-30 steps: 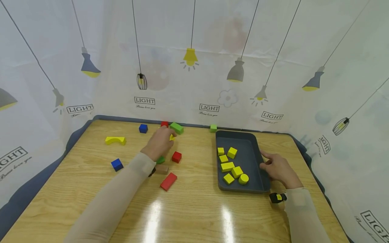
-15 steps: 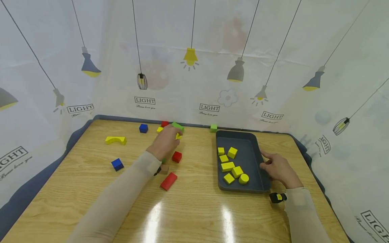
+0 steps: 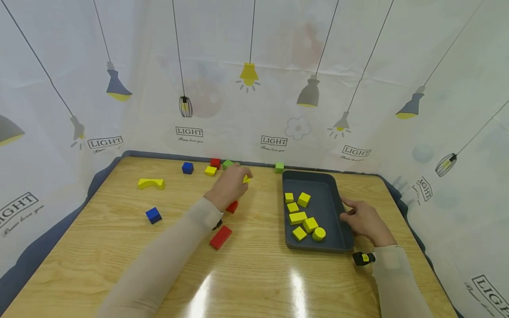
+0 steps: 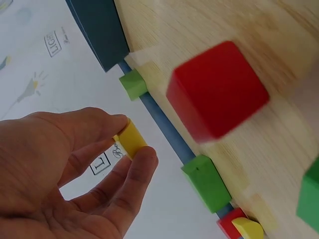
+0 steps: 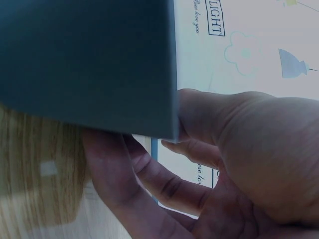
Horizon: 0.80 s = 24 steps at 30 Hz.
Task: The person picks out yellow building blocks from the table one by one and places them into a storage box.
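My left hand (image 3: 227, 187) pinches a small yellow block (image 4: 131, 138) between thumb and fingertip, above the table left of the tray. Beneath that hand a red cube (image 3: 232, 206) is partly covered. The dark grey tray (image 3: 318, 176) stands on the right, with several yellow blocks lying in it, among them a yellow cylinder (image 3: 319, 234). My right hand (image 3: 367, 223) holds the tray's right side; in the right wrist view its thumb lies against the wall and a finger reaches under the edge.
Along the back edge are a blue cube (image 3: 188, 168), a red block (image 3: 215, 163), a yellow block (image 3: 210, 170), a green block (image 3: 228, 164) and a light green cube (image 3: 279, 168). A yellow arch (image 3: 151, 183), blue cube (image 3: 153, 215) and red flat block (image 3: 220, 237) lie left.
My left hand has moved right toward the tray with the yellow block, uncovering another yellow block at the back. My right hand and the tray have stayed in place.
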### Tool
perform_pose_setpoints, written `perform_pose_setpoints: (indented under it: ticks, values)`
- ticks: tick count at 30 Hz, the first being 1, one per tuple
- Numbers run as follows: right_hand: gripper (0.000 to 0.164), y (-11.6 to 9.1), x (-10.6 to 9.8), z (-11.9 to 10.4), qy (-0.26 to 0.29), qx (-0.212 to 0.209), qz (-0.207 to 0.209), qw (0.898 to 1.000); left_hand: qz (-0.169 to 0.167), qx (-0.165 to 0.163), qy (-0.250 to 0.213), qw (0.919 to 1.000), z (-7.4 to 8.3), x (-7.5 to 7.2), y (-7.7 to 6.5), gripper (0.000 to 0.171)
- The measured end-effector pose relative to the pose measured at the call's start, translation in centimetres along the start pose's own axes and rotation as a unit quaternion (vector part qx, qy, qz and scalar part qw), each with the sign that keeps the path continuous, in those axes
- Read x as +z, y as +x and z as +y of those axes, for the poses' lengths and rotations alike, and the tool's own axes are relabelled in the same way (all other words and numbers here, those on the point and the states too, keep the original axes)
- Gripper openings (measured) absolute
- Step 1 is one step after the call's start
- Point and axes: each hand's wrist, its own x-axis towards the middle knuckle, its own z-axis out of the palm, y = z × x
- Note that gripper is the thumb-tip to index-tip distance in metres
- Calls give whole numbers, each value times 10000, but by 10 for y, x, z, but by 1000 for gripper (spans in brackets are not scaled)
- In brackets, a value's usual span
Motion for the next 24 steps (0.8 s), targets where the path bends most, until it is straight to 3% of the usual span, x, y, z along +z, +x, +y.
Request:
perform_pose_setpoints:
  ticks: [19, 24]
  values:
    - [65, 0, -2, -1, -32, -24, -54, 10000, 44, 999, 323, 9945, 54, 27, 9, 28]
    - [65, 0, -3, 0, -33, -20, -63, 10000, -87, 1056, 191, 9942, 71, 32, 6, 28]
